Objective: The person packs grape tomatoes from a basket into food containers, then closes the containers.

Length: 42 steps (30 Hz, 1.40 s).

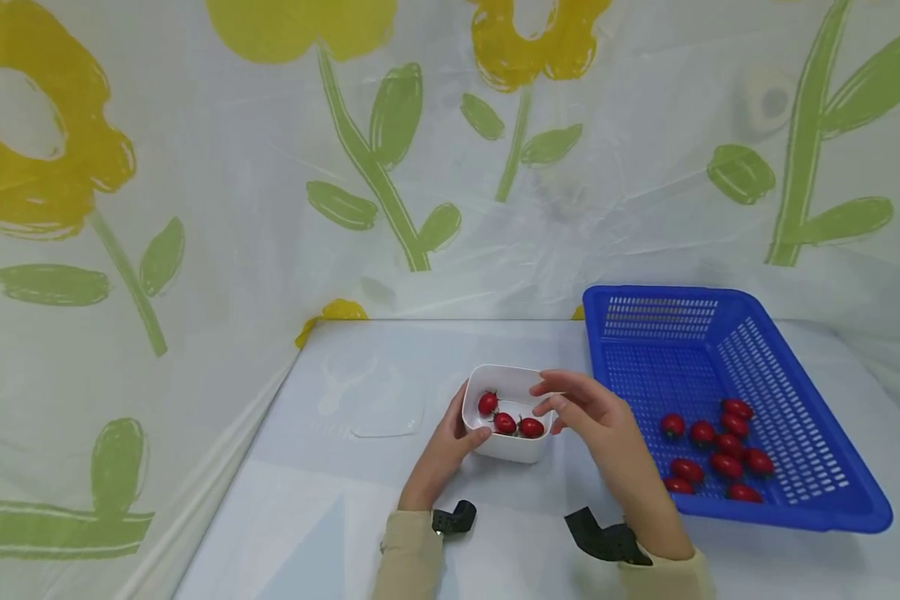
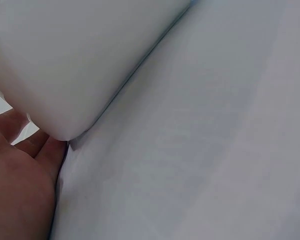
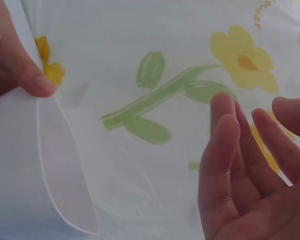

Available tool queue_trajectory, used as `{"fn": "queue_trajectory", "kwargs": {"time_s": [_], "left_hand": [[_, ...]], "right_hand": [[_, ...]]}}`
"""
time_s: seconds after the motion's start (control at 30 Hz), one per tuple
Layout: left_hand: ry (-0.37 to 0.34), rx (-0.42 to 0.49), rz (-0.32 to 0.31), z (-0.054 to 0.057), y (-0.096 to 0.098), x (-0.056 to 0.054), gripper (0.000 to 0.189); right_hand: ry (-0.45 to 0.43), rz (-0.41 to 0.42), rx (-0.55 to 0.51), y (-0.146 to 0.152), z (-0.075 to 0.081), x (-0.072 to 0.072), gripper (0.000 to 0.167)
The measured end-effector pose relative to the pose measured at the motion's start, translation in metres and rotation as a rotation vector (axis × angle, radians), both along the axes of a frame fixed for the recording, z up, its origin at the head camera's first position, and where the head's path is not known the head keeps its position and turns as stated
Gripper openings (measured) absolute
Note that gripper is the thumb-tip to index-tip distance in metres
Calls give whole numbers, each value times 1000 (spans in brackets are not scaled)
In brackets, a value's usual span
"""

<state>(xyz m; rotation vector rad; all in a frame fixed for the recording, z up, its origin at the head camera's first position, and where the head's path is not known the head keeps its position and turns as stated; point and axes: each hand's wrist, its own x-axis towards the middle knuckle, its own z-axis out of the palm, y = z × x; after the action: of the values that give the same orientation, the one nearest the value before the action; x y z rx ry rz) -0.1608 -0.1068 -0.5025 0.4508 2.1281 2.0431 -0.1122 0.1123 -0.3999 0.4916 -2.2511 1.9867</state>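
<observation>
A small white plastic box (image 1: 512, 450) with 3 red cherry tomatoes (image 1: 504, 423) inside is in the middle of the head view. My left hand (image 1: 444, 450) grips its left side, thumb at the near rim and fingers along the outer wall. In the left wrist view, the palm (image 2: 20, 190) lies beside the box's smooth wall (image 2: 90, 60). My right hand (image 1: 592, 412) hovers at the box's right rim, fingers loosely bent and spread. Nothing lies between those fingers (image 3: 220, 165) in the right wrist view, where the box (image 3: 20, 165) appears at the left.
A large blue mesh basket (image 1: 648, 371) stands to the right, with several cherry tomatoes (image 1: 727, 467) near its front. A faint clear lid-like sheet (image 1: 382, 400) lies on the white table (image 1: 292, 483) left of the box. Behind hangs a flower-printed curtain (image 1: 232, 208).
</observation>
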Motion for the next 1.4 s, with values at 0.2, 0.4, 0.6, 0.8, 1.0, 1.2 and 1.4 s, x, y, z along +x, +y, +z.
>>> {"fn": "queue_trajectory", "kwargs": {"time_s": [0.2,0.4,0.6,0.8,1.0,1.2,1.4], "left_hand": [[1,11,5,-1,-1,-3,74],[-1,14,0,0,-1,-2,74],[-1,10,0,1,0,-2,76],[-7,23,-11,-5,1,-5,73],[1,-12,17,-21,2,-13,71],[19,-8,23,-26,1,-15,71],[-8,30,4,-18,-1,-10,72]], "right_hand": [[14,33,18,16,7,3,33],[-67,51,55,35,10,4,36],[-104,44,129,51,18,6,36],[-71,80,230,70,29,3,40],[-15,144,381,96,37,-2,46],[-26,201,472,115,38,-13,46],[-75,276,547,129,37,-24,45]]}}
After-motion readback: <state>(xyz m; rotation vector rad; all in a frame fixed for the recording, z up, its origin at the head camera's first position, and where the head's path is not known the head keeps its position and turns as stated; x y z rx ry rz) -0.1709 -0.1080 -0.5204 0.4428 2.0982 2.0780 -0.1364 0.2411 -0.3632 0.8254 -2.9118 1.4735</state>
